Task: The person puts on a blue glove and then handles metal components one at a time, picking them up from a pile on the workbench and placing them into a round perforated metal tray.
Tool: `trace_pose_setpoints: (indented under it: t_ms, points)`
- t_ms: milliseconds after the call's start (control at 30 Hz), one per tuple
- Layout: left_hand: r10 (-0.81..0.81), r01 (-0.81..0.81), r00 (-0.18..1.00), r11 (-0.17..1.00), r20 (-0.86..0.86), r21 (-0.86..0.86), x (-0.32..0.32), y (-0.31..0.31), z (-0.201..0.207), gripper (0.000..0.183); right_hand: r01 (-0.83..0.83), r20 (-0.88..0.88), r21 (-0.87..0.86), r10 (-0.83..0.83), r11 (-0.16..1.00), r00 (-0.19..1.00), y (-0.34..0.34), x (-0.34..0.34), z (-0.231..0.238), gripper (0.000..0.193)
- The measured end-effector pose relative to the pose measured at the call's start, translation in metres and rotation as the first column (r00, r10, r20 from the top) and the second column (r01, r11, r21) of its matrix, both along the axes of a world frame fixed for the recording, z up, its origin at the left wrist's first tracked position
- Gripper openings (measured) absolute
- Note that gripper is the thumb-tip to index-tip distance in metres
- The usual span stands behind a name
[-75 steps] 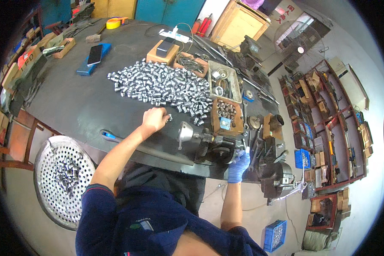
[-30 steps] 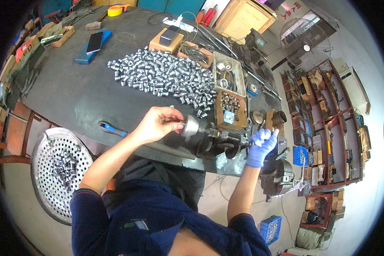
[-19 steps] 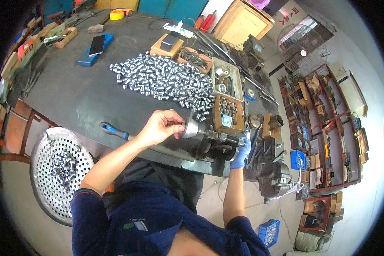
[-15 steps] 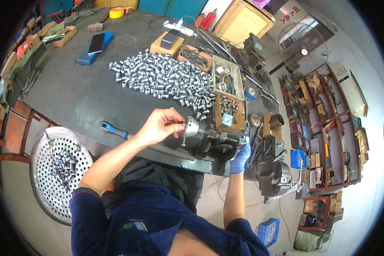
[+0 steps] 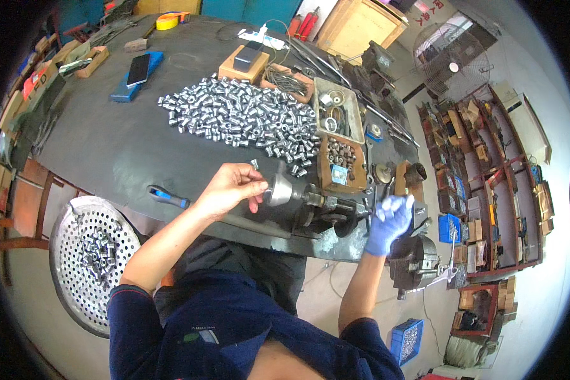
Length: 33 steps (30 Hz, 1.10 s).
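My bare left hand (image 5: 233,189) is closed in a pinch at the front face of a round metal chuck (image 5: 280,190). What its fingertips hold there is hidden. The chuck is smeared by motion; it sits on the left end of a small dark bench machine (image 5: 335,212) at the table's near edge. Beyond the machine's right end, my right hand (image 5: 389,223) in a blue glove is raised with fingers loosely bent and apart, nothing visible in them. A large heap of short shiny metal fittings (image 5: 240,117) lies just beyond my left hand. One loose fitting (image 5: 254,164) lies near my knuckles.
A blue-and-black handled tool (image 5: 168,196) lies left of my forearm. A perforated metal tray (image 5: 69,278) with fittings stands lower left. Beyond the machine are a cardboard box of small parts (image 5: 341,177) and a pale bin (image 5: 354,130). A bench vise (image 5: 415,263) is at right.
My right hand has moved right and away from the machine's right end. The chuck, sharp before, is now blurred, its pin no longer distinct. My left hand stays at the chuck.
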State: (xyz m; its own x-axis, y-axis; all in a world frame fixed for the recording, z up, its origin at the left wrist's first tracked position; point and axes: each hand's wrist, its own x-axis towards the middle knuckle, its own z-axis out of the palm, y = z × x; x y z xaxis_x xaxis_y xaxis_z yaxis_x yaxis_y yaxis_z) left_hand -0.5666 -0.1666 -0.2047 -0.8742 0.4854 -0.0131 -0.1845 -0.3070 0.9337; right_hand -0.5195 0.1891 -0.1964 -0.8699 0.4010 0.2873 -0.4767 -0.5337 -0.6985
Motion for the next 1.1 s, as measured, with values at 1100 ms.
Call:
trace_pose_setpoints:
  t_ms: [1100]
  points:
    - [0.184,-0.393,0.825,-0.494,-0.535,-0.776,0.185,-0.312,-0.068,0.03,0.141,0.43,-0.087,-0.091,0.986,0.898,-0.009,0.031,-0.088,0.034]
